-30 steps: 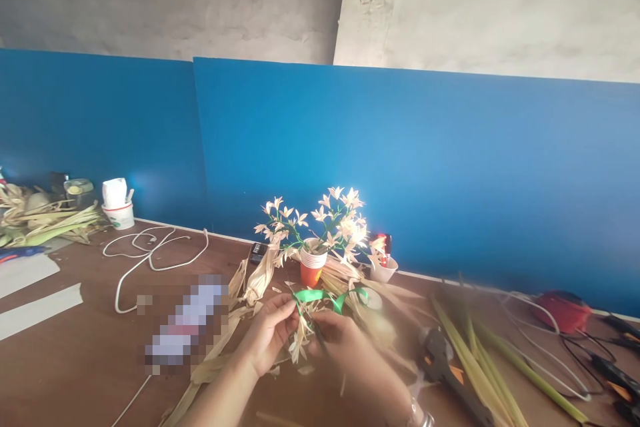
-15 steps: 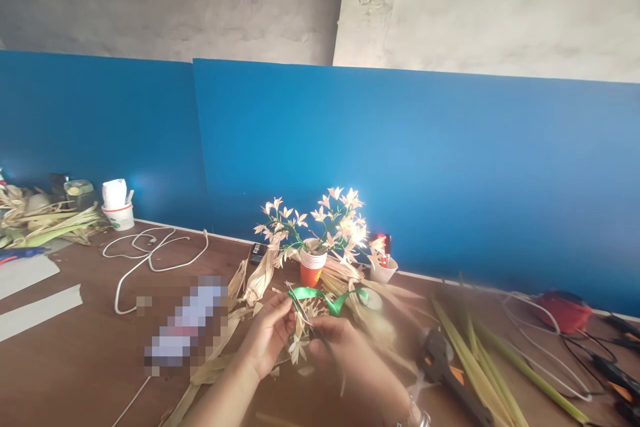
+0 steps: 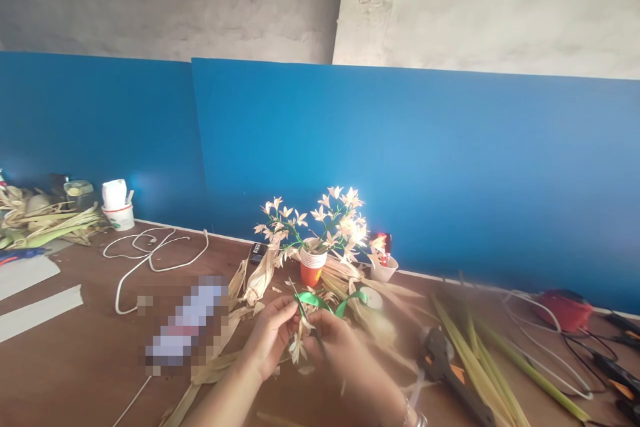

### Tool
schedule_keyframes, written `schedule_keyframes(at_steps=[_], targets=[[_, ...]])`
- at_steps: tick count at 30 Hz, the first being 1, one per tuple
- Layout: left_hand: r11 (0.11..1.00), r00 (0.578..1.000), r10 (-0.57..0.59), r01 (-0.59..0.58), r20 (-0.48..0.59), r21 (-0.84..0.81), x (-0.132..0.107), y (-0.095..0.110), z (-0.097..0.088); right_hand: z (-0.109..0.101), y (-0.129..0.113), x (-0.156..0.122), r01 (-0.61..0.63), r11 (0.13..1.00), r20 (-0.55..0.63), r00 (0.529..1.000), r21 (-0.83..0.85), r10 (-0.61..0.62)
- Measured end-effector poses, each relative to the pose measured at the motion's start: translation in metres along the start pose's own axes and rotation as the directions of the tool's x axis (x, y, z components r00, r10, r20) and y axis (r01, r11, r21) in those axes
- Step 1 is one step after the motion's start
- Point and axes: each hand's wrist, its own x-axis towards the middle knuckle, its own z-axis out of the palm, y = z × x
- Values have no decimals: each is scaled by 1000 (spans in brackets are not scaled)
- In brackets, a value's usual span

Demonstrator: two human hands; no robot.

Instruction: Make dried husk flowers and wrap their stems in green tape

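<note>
My left hand point(image 3: 270, 337) pinches the top of a small husk flower stem point(image 3: 300, 340) where a green ribbon point(image 3: 325, 302) meets it. My right hand point(image 3: 340, 347) is closed around the same stem just to the right, a thin dark stalk running down through its fingers. The ribbon loops up and right toward a white tape roll point(image 3: 373, 298). Behind my hands stands an orange and white paper cup point(image 3: 312, 267) holding a bunch of pale husk flowers point(image 3: 320, 217).
Dried corn husks point(image 3: 260, 280) lie left of my hands. A black and orange glue gun point(image 3: 445, 364) and long green leaves point(image 3: 490, 367) lie right. White cable point(image 3: 150, 254), white cups point(image 3: 117, 204), a red object point(image 3: 565, 310) and a blue partition point(image 3: 400, 167) ring the brown table point(image 3: 75, 367).
The ribbon has shifted a little around the stem, its loop now lower and further right; both hands stay on the stem with small finger movements.
</note>
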Motion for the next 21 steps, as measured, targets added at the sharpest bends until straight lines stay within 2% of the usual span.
schedule_keyframes(at_steps=[6,11,16,21], targets=[[1000,1000,-9,9,-1,0,0,0,-1,0,13,5,68,992,-60,995,-104,-74],[1000,1000,-12,12,-5,7,3,-1,-5,0,21,8,114,986,-71,990,-118,-123],[999,999,-34,34,0,-25,3,-1,-5,0,24,9,136,984,-89,985,-115,-147],[999,998,-54,54,16,-3,1,-1,-4,-1,27,9,107,989,-75,991,-100,-115]])
